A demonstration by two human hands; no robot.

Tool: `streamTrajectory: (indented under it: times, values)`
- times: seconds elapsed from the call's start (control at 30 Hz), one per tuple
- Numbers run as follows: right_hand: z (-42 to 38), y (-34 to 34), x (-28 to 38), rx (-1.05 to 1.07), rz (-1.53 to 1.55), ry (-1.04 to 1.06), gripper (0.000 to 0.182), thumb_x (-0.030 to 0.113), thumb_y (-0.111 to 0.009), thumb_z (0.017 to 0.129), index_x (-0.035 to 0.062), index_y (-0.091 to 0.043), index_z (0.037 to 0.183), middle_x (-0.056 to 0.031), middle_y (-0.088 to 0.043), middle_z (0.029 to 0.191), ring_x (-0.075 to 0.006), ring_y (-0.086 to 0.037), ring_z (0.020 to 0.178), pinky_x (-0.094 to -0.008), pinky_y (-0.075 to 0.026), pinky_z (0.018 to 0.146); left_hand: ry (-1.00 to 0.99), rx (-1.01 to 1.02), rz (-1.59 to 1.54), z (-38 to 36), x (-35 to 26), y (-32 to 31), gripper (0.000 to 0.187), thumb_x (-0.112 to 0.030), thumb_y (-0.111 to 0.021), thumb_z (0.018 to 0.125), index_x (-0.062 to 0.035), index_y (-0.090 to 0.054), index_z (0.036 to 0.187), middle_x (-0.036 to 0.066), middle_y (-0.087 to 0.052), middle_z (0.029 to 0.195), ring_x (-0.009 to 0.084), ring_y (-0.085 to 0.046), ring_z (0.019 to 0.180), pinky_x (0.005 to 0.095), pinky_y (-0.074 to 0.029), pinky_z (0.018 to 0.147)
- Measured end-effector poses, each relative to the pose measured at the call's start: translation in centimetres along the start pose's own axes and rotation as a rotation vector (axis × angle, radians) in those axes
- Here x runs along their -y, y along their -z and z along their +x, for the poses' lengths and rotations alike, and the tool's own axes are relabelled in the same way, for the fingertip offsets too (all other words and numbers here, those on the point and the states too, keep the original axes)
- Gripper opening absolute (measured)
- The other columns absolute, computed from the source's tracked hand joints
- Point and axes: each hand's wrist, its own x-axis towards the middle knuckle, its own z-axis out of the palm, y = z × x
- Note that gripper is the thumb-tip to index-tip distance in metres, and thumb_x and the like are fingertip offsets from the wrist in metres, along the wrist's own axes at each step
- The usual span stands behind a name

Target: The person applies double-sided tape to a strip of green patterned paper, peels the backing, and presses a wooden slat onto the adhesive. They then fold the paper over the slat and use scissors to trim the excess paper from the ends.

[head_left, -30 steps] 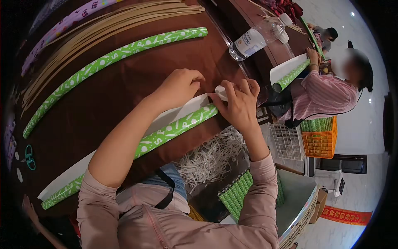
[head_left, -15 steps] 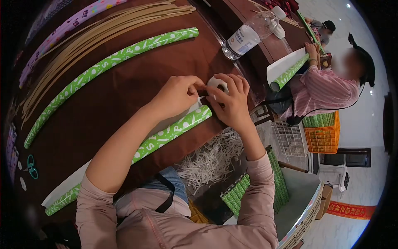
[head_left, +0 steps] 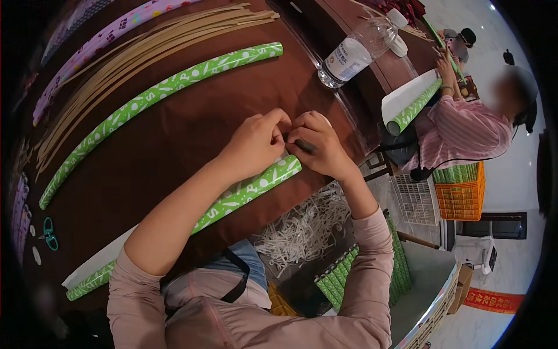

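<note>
My left hand (head_left: 254, 138) is closed in a pinch above the upper end of a partly rolled sheet of green patterned wrapping paper (head_left: 256, 187). What its fingertips hold is too small to make out. Right beside it, my right hand (head_left: 323, 148) has its fingers curled around a short dark object (head_left: 306, 146). A sliver of a white roll (head_left: 328, 121) shows behind the right knuckles. Under my left forearm the green roll runs down to the lower left, its white inner side (head_left: 100, 257) exposed along one edge.
A finished green roll (head_left: 168, 87), brown strips (head_left: 157, 43) and a purple roll (head_left: 110, 35) lie farther back. A water bottle (head_left: 354, 55) stands at the table edge; teal scissors (head_left: 50, 234) lie left. Shredded paper (head_left: 305, 227) sits below. A co-worker (head_left: 465, 125) handles another green roll.
My right hand's fingers, spread over the white roll before, are now curled in, with the dark object showing between them. My left hand keeps its pinch. The whole view has shifted slightly.
</note>
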Motion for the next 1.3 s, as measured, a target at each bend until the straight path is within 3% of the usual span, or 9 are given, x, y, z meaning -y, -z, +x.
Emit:
streamTrajectory:
  times: [0.17, 0.23, 0.33, 0.57, 0.8, 0.93, 1.1, 1.23, 1.3]
  values:
    - [-0.3, -0.2, 0.1, -0.04, 0.062, 0.021, 0.019, 0.001, -0.075, 0.069, 0.0047, -0.063, 0.083, -0.0066, -0.054, 0.091, -0.0268, -0.055, 0.09, -0.0375, -0.044, 0.082, -0.115, -0.052, 0.207, 0.0, 0.3, -0.3, 0.023, 0.001, -0.064, 0.08, -0.0016, -0.054, 0.101, 0.011, -0.066, 0.078, 0.0202, -0.064, 0.07, 0.0317, -0.05, 0.068]
    - [-0.4, 0.0, 0.2, -0.038, 0.07, 0.02, 0.018, 0.001, -0.074, 0.069, 0.0043, -0.064, 0.084, -0.0079, -0.055, 0.093, -0.0281, -0.054, 0.091, -0.0374, -0.045, 0.081, 0.074, 0.03, 0.042, 0.3, -0.5, 0.2, 0.024, 0.001, -0.064, 0.08, -0.0017, -0.051, 0.1, 0.011, -0.066, 0.078, 0.0222, -0.064, 0.071, 0.0321, -0.049, 0.069]
    - [-0.5, 0.1, 0.2, -0.007, 0.072, 0.016, 0.018, 0.0, -0.074, 0.07, 0.004, -0.064, 0.084, -0.0083, -0.055, 0.095, -0.0283, -0.054, 0.092, -0.0378, -0.044, 0.082, 0.061, -0.027, -0.047, 0.3, -0.1, -0.3, 0.025, 0.004, -0.063, 0.075, -0.0008, -0.049, 0.095, 0.014, -0.062, 0.076, 0.0301, -0.063, 0.076, 0.0396, -0.049, 0.067]
    - [-0.6, 0.1, 0.4, -0.001, 0.045, 0.027, 0.016, -0.001, -0.072, 0.072, 0.0042, -0.063, 0.084, -0.0084, -0.055, 0.098, -0.0286, -0.054, 0.093, -0.038, -0.043, 0.084, 0.046, -0.064, 0.043, 0.1, -0.3, -0.4, 0.024, 0.005, -0.061, 0.076, 0.0001, -0.046, 0.094, 0.015, -0.062, 0.077, 0.0304, -0.064, 0.074, 0.0403, -0.049, 0.067]
    - [-1.0, -0.5, 0.1, -0.067, 0.243, -0.201, 0.019, 0.0, -0.071, 0.075, 0.0037, -0.059, 0.088, -0.0103, -0.056, 0.098, -0.031, -0.055, 0.095, -0.0394, -0.044, 0.082, 0.051, -0.006, -0.024, 0.3, 0.2, 0.1, 0.025, 0.003, -0.062, 0.08, -0.0012, -0.045, 0.097, 0.013, -0.065, 0.077, 0.022, -0.066, 0.075, 0.0336, -0.05, 0.069]
    - [-0.3, -0.6, 0.6, -0.053, 0.053, -0.093, 0.02, 0.001, -0.072, 0.075, 0.0032, -0.058, 0.089, -0.012, -0.056, 0.102, -0.0322, -0.055, 0.097, -0.0406, -0.044, 0.084, 0.064, 0.045, -0.142, 0.3, 0.6, 0.9, 0.026, 0.0, -0.065, 0.082, -0.0021, -0.048, 0.102, 0.011, -0.066, 0.08, 0.0156, -0.064, 0.076, 0.0306, -0.05, 0.068]
    - [0.1, -0.9, 1.7, -0.006, -0.335, -0.058, 0.031, 0.003, -0.067, 0.08, 0.0015, -0.055, 0.108, -0.0169, -0.052, 0.113, -0.0339, -0.054, 0.1, -0.0429, -0.045, 0.088, 0.085, -0.05, -0.228, 1.0, 1.4, 1.2, 0.021, -0.008, -0.064, 0.09, -0.0027, -0.052, 0.105, 0.006, -0.063, 0.089, 0.0128, -0.06, 0.079, 0.0283, -0.05, 0.072]
    - [0.8, -0.8, 2.8, -0.041, -0.285, -0.108, 0.038, 0.003, -0.062, 0.084, 0.0005, -0.05, 0.12, -0.0183, -0.051, 0.113, -0.0348, -0.053, 0.099, -0.0407, -0.045, 0.089, 0.213, -0.064, -0.383, 0.8, -0.2, 2.0, 0.018, -0.02, -0.056, 0.099, -0.0031, -0.053, 0.105, 0.005, -0.059, 0.093, 0.0125, -0.057, 0.081, 0.0278, -0.049, 0.077]
    - [0.2, -1.0, 1.6, -0.03, -0.027, -0.324, 0.04, 0.003, -0.058, 0.089, 0.0008, -0.046, 0.127, -0.0147, -0.052, 0.113, -0.0306, -0.055, 0.097, -0.0381, -0.045, 0.09, 0.241, -0.071, -0.434, 0.9, -0.3, 2.1, 0.023, -0.026, -0.052, 0.101, -0.0035, -0.053, 0.106, 0.006, -0.059, 0.093, 0.0127, -0.057, 0.081, 0.0279, -0.049, 0.077]
